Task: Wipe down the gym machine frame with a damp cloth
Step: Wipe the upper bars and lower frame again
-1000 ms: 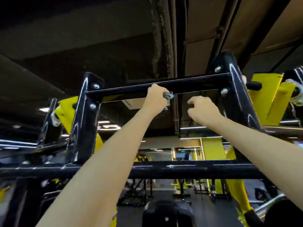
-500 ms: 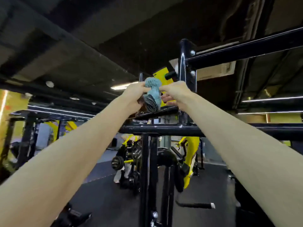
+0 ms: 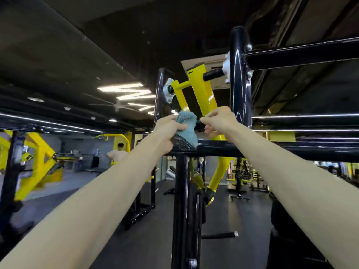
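A bunched blue cloth (image 3: 185,126) is gripped in the left hand (image 3: 165,131) and held level with the black horizontal bar (image 3: 291,151) of the machine frame. The right hand (image 3: 219,121) is raised at the cloth's right edge, fingers curled; a grip cannot be confirmed. A yellow lever arm (image 3: 202,94) and black upright (image 3: 240,84) are seen behind.

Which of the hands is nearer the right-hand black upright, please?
Right: the right hand is just left of that upright; the left hand, gripping the cloth, is farther left.

dim gym, ceiling strip glare, edge distortion
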Demonstrator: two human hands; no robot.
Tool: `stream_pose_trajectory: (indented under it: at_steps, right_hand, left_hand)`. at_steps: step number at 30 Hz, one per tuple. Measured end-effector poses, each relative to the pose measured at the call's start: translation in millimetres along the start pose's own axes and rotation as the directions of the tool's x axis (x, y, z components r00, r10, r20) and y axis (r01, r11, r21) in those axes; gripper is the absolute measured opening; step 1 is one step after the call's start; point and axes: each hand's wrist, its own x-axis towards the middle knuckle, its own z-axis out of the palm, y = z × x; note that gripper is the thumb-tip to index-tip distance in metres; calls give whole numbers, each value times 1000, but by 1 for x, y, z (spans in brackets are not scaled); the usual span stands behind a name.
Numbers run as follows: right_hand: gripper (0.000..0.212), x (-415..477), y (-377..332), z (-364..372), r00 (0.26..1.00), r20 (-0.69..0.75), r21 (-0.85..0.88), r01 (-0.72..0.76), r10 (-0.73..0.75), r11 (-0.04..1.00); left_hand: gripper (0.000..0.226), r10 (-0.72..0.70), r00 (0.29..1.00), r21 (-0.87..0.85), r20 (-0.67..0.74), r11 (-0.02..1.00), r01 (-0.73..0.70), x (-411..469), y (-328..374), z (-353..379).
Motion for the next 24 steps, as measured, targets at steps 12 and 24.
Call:
stream_pose_trajectory:
  at_steps: [12,24]
  right_hand:
    - [83,37,50,-32,923,-264,-815,-58,-281,576]
    - [99,55,54,-1,836,-423,-865,-258,-349,430]
  left_hand:
    - [34,515,679,724,523,152,-672,121,9,51]
    - [43,509,364,346,780,134,-929,193,-29,20]
